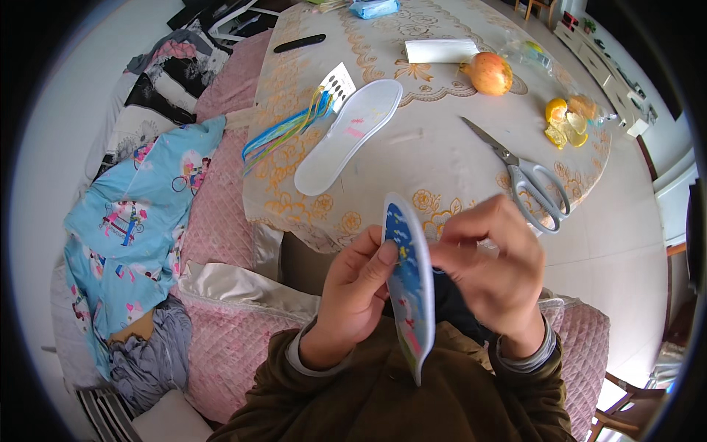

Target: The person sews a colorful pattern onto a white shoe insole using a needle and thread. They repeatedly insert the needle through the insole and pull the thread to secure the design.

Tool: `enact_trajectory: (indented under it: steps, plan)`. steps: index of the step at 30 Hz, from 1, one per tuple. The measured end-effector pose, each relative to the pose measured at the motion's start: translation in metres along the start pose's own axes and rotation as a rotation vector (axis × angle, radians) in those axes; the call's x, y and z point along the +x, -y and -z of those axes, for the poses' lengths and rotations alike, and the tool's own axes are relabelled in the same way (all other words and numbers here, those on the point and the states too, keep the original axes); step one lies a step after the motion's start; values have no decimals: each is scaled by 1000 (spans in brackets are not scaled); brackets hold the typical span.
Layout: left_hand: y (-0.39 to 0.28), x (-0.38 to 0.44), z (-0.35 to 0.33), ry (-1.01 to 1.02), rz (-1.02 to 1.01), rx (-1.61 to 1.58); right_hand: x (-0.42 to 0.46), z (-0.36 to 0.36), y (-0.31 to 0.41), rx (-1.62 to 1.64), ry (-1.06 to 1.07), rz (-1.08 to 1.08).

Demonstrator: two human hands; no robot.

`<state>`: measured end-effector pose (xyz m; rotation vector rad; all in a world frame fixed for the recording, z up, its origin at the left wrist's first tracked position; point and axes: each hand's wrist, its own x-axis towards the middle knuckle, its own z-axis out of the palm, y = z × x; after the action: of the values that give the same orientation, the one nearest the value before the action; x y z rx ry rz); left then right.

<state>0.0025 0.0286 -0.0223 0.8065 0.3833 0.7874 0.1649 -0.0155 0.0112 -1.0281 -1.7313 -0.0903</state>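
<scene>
An embroidered shoe insole [410, 276] stands on edge in front of my chest, its blue stitched face turned to the left. My left hand [353, 298] grips it, thumb on the stitched face and fingers at its far edge. At the insole's back, my right hand [494, 271] has thumb and forefinger drawn together; motion blurs the fingertips, so any needle or thread there cannot be made out. A second insole [349, 138], white with small pink and yellow stitches, lies flat on the table. Beside it rests a bundle of coloured embroidery floss [293, 132] attached to a white card [338, 85].
Grey-handled scissors [525, 179] lie at the table's right, below peeled citrus [566, 124]. Farther back are a pomegranate [490, 74], folded white paper [441, 51], a black knife-like object [300, 43] and a blue packet [374, 8]. A pink quilted sofa [215, 221] with blue fabric [143, 221] runs along the left.
</scene>
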Motion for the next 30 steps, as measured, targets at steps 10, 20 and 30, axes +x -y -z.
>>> enact_trajectory:
  steps: [10, 20, 30]
  plan:
    - [-3, 1, -11, -192, -299, 393, -27, -19, 4, 490, -352, -598]
    - [2, 6, -7, -269, -451, 644, -24, -19, 12, 171, -8, -190]
    - [-6, 12, 21, -401, -521, 718, -30, 52, -8, 1039, -808, -434]
